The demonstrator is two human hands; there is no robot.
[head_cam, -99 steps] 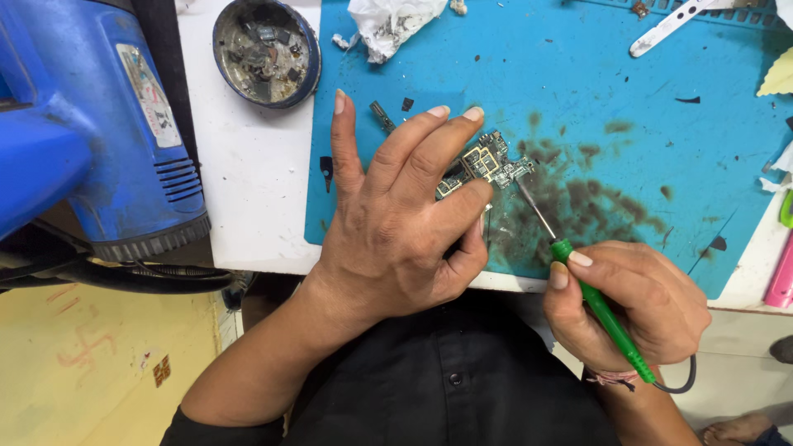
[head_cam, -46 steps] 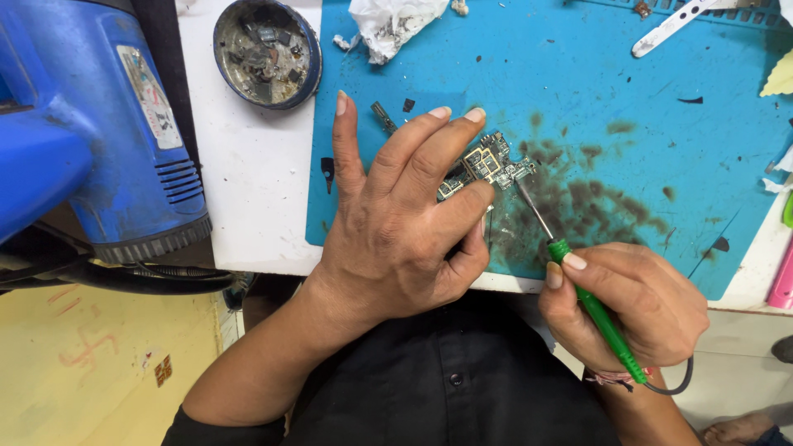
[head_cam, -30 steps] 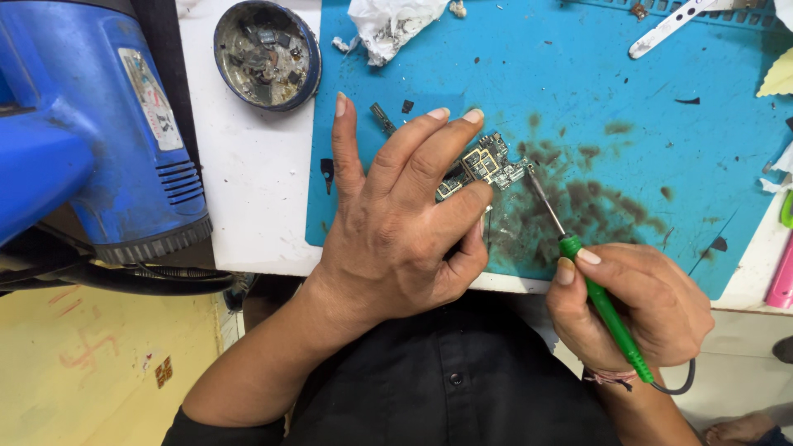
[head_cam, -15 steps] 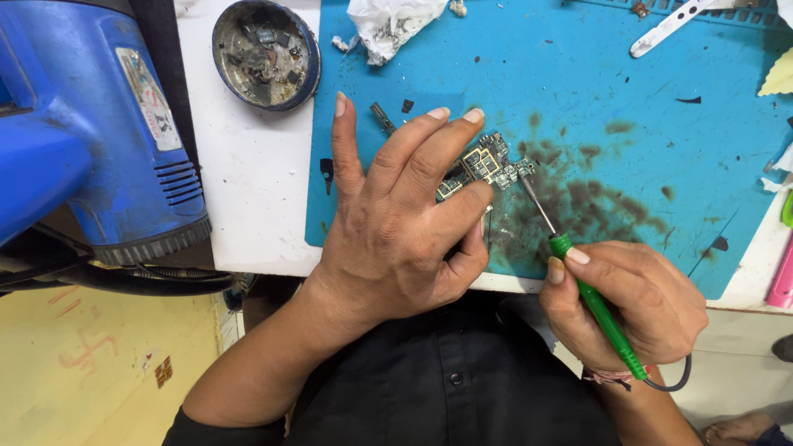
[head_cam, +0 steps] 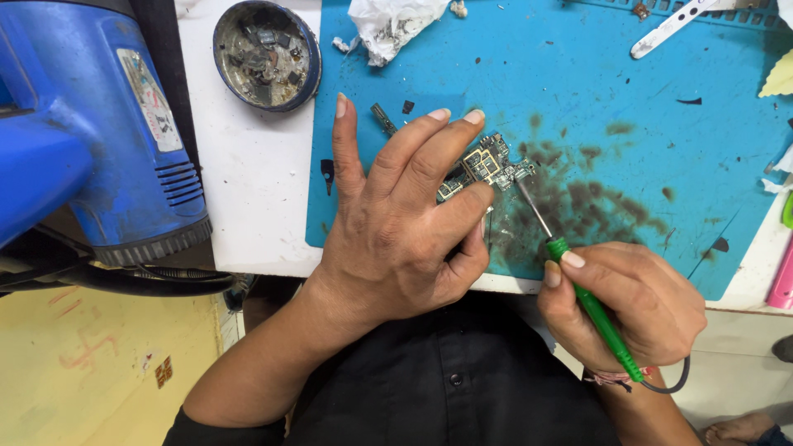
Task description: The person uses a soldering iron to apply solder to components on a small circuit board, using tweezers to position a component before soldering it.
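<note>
Small green circuit board on the blue mat, pinned flat under the spread fingers of the left hand, long axis diagonal; right hand, fingers clamped on the green-handled soldering iron, tip touching the board's right edge.

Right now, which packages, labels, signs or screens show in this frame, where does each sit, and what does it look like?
Label: stuck on the side of the blue hot-air tool at the left edge of the bench; an upright rounded rectangle, pale and worn, with red and dark print.
No packages, signs or screens show. The left hand and right hand work at a small bare circuit board, which has no label.
</note>
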